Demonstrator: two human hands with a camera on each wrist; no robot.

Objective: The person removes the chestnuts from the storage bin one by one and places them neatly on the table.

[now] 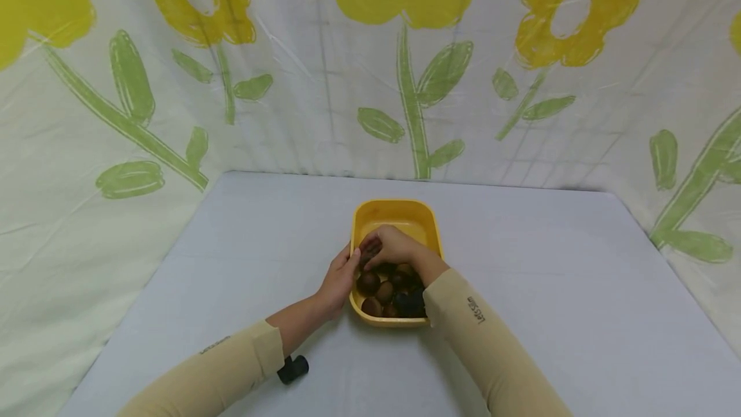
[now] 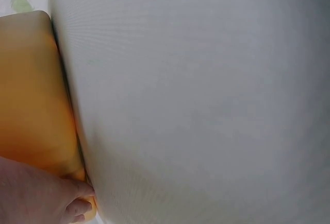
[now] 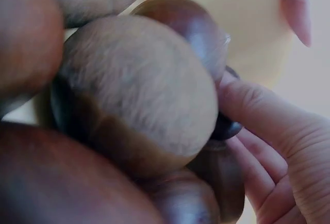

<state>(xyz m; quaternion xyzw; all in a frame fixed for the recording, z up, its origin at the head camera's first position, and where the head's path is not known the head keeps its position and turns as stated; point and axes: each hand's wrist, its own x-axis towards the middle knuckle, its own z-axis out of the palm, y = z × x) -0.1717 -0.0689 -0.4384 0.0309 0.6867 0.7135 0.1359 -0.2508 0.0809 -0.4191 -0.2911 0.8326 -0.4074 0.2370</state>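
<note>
A yellow plastic container [image 1: 397, 209] stands on the table with brown chestnuts [image 1: 368, 283] heaped in its near half. At its left side my left hand [image 1: 338, 280] grips the wall, thumb at the rim; in the left wrist view that hand's fingers [image 2: 77, 203] lie along the container's outer side. Reaching in from the right, my right hand [image 1: 393, 246] is down among the chestnuts. The right wrist view has its thumb and fingers around a dark chestnut [image 3: 227, 127], partly hidden behind a larger pale-based chestnut [image 3: 144, 80].
A pale cloth-covered table [image 1: 521, 262] extends around the container. Behind it hangs a white curtain [image 1: 301, 82] printed with yellow flowers. Small black devices show by the left forearm [image 1: 208, 365] and near the right wrist.
</note>
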